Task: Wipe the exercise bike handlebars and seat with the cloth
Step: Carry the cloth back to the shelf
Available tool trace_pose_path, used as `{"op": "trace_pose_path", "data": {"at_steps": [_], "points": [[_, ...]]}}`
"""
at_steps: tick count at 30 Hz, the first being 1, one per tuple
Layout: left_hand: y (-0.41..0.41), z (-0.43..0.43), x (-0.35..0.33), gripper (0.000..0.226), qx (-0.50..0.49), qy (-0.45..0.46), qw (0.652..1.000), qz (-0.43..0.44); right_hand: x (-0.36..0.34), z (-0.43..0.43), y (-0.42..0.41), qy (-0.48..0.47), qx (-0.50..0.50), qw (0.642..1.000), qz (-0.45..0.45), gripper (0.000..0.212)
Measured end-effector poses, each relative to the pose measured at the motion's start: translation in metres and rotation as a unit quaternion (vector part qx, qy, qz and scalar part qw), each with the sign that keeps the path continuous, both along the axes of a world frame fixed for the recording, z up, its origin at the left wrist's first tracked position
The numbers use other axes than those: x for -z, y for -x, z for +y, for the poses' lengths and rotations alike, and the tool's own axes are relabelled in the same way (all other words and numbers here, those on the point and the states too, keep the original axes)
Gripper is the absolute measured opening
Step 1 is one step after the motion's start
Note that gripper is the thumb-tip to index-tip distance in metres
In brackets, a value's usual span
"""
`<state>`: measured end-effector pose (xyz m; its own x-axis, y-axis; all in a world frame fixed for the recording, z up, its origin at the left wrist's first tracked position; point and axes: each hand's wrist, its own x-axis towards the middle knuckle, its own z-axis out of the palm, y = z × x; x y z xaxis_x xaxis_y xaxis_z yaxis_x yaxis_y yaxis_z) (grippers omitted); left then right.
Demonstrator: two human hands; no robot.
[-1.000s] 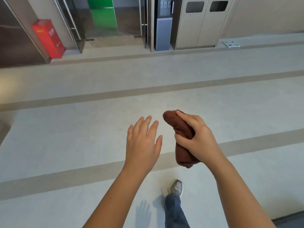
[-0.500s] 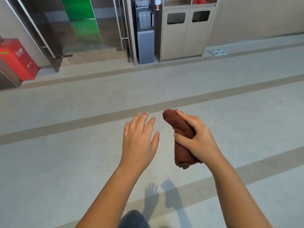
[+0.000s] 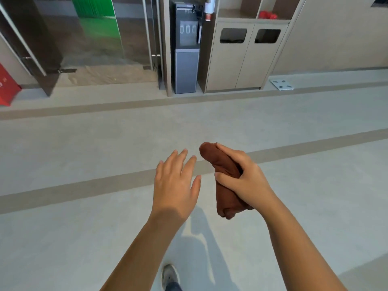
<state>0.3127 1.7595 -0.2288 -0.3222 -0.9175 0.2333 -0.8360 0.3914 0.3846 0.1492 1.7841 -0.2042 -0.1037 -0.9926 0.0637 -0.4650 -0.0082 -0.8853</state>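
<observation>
A person's right hand (image 3: 245, 177) is gripping a rust-brown cloth rolled into a thick soft cylinder (image 3: 226, 199), holding it in the air above a pale grey floor with darker tan stripes (image 3: 84, 143), in the middle of the view. The roll's long axis is running almost straight away from the person. Its rounded far end is pointing up the picture and leaning slightly left, toward the back wall, while its near end is hanging below the heel of the hand. The forefinger (image 3: 227, 150) is lying along the top of the roll nearly to the far end, the thumb (image 3: 225, 180) is crossing its middle on the side facing the camera, and the other fingers are curling round behind, so both ends are sticking out of the grip. The left hand (image 3: 176, 185) is hovering just beside the cloth without touching it, back to the camera, fingers straight and a little spread, holding nothing. Against the back wall a tall grey and black water dispenser (image 3: 185, 49) is standing beside a beige cabinet with two dark bin openings (image 3: 245, 59). The marks on the dispenser's panel are too small to read. At the left edge a red box (image 3: 7, 87) is showing white marks — also unreadable. A grey shoe (image 3: 169, 275) is showing at the bottom edge.
</observation>
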Motion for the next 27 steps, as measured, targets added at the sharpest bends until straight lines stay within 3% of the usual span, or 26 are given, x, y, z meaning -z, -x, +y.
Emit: {"op": "trace_pose_path", "data": {"at_steps": [8, 21, 27], "points": [[0.041, -0.177, -0.015, 0.040, 0.003, 0.036, 0.999, 0.010, -0.001, -0.170, 0.055, 0.000, 0.050, 0.999, -0.013, 0.060], [0.243, -0.473, -0.032, 0.050, 0.027, 0.037, 0.997, -0.059, -0.008, -0.453, 0.245, 0.051, 0.073, 0.996, 0.014, 0.061], [0.293, -0.588, -0.037, 0.051, 0.010, 0.021, 0.997, -0.079, -0.015, -0.571, 0.298, 0.044, 0.066, 0.997, 0.001, 0.060]]}}
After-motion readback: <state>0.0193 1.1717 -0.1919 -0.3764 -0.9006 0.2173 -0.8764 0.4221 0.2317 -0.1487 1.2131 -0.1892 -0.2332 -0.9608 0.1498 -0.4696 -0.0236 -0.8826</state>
